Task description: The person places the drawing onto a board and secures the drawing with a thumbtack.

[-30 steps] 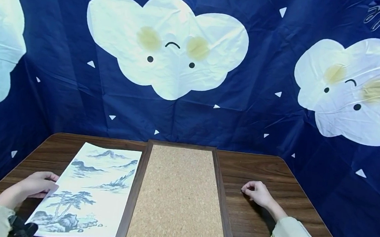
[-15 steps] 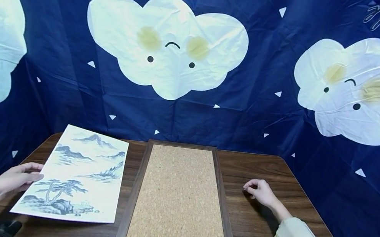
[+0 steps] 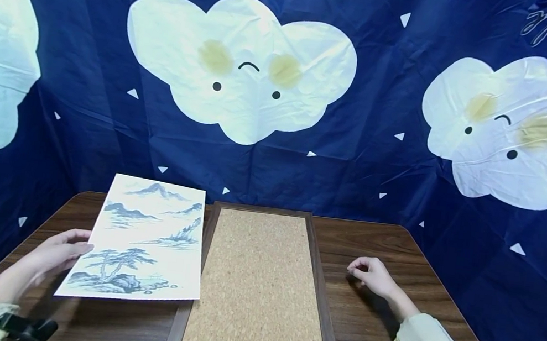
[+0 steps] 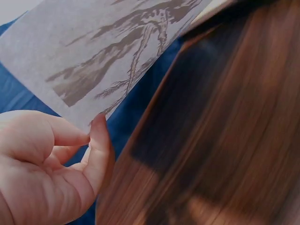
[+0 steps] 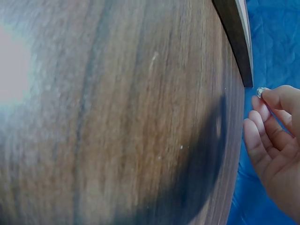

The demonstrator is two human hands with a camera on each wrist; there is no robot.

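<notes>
My left hand (image 3: 55, 253) pinches the left edge of a white landscape print (image 3: 146, 235) showing grey-blue mountains and pine trees. Held above the table, the sheet overlaps the left frame of a corkboard (image 3: 262, 280) in the head view. The left wrist view shows thumb and forefinger meeting at the print's edge (image 4: 89, 61). To the right of the board, my right hand (image 3: 373, 275) hovers low over the wood with fingers curled. Between its thumb and forefinger is a small pale, shiny, lumpy thing (image 5: 261, 92), mostly covered by the fingertips.
A dark wooden table (image 3: 361, 335) carries the brown-framed corkboard, which lies in the middle and reaches the back edge. Dark blue cloth (image 3: 253, 174) with white clouds encloses the back and both sides. Each wrist wears a small black camera (image 3: 26, 328).
The print has risen off the table; it first swung left, then came back right toward the corkboard, carried by my left hand. My right hand has barely moved.
</notes>
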